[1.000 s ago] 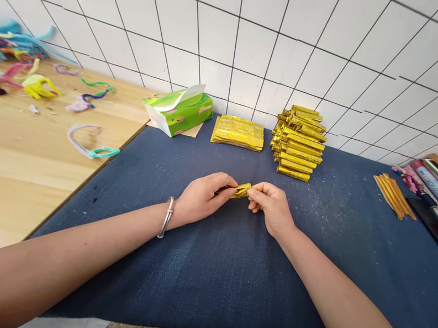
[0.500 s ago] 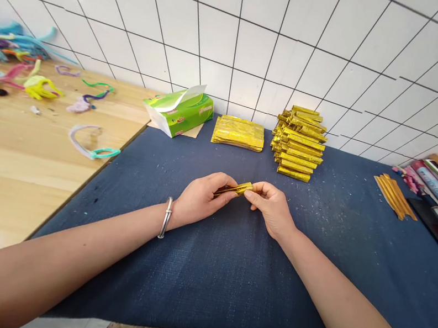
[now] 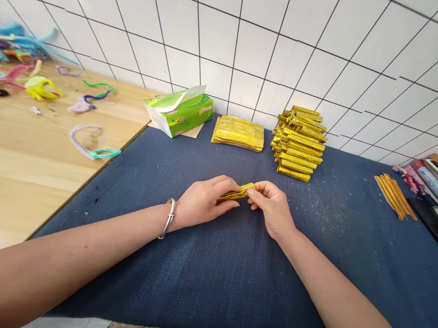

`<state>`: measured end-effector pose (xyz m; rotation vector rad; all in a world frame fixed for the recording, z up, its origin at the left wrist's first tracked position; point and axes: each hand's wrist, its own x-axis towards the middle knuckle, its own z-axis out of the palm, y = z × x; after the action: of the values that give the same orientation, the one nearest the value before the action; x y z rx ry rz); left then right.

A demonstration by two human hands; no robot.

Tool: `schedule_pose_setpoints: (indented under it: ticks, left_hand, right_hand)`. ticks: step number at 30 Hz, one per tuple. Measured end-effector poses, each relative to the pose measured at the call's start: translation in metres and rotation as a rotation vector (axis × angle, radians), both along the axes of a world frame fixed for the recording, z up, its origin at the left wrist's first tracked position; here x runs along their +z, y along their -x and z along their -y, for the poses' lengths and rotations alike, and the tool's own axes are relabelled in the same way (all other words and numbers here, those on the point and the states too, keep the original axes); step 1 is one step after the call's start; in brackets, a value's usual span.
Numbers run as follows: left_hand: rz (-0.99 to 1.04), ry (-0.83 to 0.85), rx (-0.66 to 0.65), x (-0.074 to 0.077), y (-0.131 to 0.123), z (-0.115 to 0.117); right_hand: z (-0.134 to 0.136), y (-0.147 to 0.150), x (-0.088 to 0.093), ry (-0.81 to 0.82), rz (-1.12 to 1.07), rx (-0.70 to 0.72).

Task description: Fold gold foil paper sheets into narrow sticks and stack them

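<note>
In the head view, a folded gold strip [image 3: 243, 191] is held over the blue-covered counter [image 3: 184, 270], to the right of the green tissue pack [image 3: 191, 116] and nearer to the wearer. Its right end is pinched between the thumb and fingers of the right hand [image 3: 273, 206]. Its other end is partly covered by the left hand [image 3: 207, 198], whose fingers are curved over the far side; whether its thumb is pressed against the strip cannot be told. A flat gold stack [image 3: 238, 134] is set just right of the tissue pack, and a pile of narrow gold pieces [image 3: 300, 144] is seen farther right of it. For a clean fold, the layers are probably best kept aligned by a light left-hand hold, while even pressure is applied from the pinched end along the crease. Hard squeezing is better avoided, since such thin-looking material could be crumpled or skewed.
</note>
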<state>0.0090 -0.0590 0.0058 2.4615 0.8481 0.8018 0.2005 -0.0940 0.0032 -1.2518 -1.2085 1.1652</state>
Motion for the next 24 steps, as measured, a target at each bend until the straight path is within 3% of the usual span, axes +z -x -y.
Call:
schedule_pose_setpoints:
  ticks: [7,20,24]
  left_hand:
    - [0.112,0.116,0.093,-0.0028,0.0027,-0.0054]
    - [0.1,0.034,-0.013,-0.0003,0.0026,-0.0048]
    - [0.16,0.183,-0.007,0.0005,0.0023,-0.0051]
  right_hand:
    - [-0.0013,-0.0033,0.0023,-0.038,0.012,0.02]
    - [-0.001,-0.0049,-0.0013,-0.033,0.038,0.044]
    - [-0.0004,-0.0044,0.0004,-0.051,0.053,0.024]
